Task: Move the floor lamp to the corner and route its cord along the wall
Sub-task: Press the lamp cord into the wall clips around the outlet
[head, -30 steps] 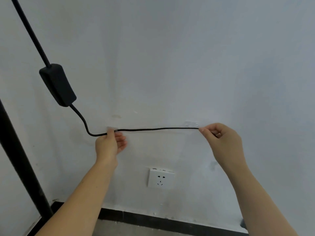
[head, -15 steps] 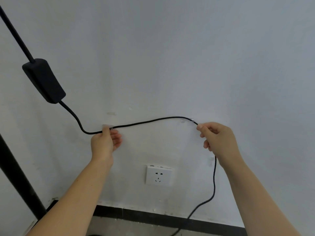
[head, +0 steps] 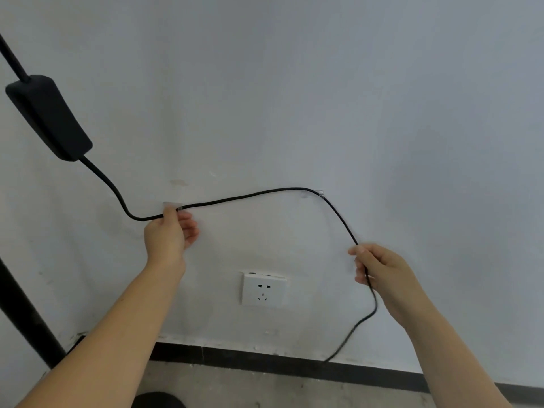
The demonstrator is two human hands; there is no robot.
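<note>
Gripping cord [head: 250, 196], both hands.

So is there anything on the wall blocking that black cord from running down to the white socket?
Nothing visible does. The thin black cord passes the small clear wall clip and drops through the right hand; the bare wall to the white wall socket is clear.

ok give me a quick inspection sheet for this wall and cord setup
surface: white wall, scuffed, black skirting below
job's things: lamp pole at left; cord arcs between two clear clips
clutter: nothing seen
grippers: left hand presses cord at left clip; right hand pinches cord below right clip
cables: inline switch hangs upper left; tail drops to floor
surroundings: empty socket, concrete floor
</note>
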